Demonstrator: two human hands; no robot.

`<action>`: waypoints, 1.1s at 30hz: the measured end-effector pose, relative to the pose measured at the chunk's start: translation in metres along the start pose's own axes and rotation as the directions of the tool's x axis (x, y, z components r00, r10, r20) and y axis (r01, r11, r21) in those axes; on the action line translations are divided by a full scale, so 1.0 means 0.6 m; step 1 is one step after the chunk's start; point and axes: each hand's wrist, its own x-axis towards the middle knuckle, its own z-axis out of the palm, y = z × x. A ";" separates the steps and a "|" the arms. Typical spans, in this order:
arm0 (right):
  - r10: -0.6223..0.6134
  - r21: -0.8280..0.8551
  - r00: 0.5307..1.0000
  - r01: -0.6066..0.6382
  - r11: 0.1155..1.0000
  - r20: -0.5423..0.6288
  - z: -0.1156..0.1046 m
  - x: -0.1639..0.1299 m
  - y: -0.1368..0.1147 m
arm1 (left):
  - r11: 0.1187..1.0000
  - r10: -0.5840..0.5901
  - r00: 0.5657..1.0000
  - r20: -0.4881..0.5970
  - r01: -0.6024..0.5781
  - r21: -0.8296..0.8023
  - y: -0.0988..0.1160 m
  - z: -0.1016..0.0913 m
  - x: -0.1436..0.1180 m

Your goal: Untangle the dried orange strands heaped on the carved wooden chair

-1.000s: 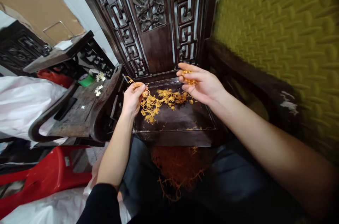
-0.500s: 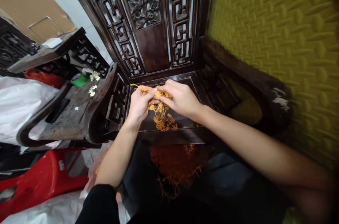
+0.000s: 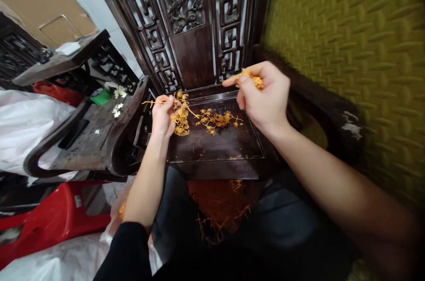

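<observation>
My left hand is closed around orange branching sprigs with small flower-like heads. A thin bare stem sticks out past its knuckles to the left, and the heads hang on the right. Raised at the right, my right hand pinches a small orange clump between thumb and fingers, its index finger pointing left. Between the hands, more of the orange sprig spreads over the dark wooden seat. Part of it seems to join the piece in my left hand. Small orange bits lie scattered along the seat's front.
The chair's carved back rises behind the seat. At the left, another wooden chair holds a green tape roll and white flower-like pieces. A red plastic stool stands lower left. Below the seat is a reddish container with orange stems.
My hands were together over the seat and have parted. The right hand rose to the right with an orange clump; the left shifted slightly left, keeping the sprigs.
</observation>
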 end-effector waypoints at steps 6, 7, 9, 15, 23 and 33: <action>0.474 0.033 0.873 -0.480 0.877 0.117 -0.001 0.035 0.083 | 0.996 -0.049 0.990 0.134 0.059 -0.071 0.028 -0.003 -0.024; 0.532 0.014 0.829 -0.542 0.840 0.173 0.002 0.031 0.088 | 0.996 -0.053 0.989 0.137 0.062 -0.061 0.030 -0.003 -0.027; 0.603 -0.025 0.751 -0.620 0.784 0.271 0.010 0.020 0.092 | 0.997 -0.059 0.987 0.149 0.065 -0.037 0.033 0.001 -0.037; 0.714 -0.168 0.500 -0.749 0.641 0.490 0.039 -0.009 0.093 | 0.995 -0.004 0.953 0.304 -0.026 0.094 0.013 0.027 -0.087; 0.633 -0.171 0.634 -0.633 0.755 0.445 0.050 -0.026 0.121 | 0.782 -0.026 0.576 0.817 -0.498 0.376 0.030 0.052 -0.146; 0.399 0.302 0.813 -0.542 0.784 0.424 0.033 0.001 0.097 | 0.970 0.015 0.905 0.425 -0.116 0.212 0.044 -0.030 -0.047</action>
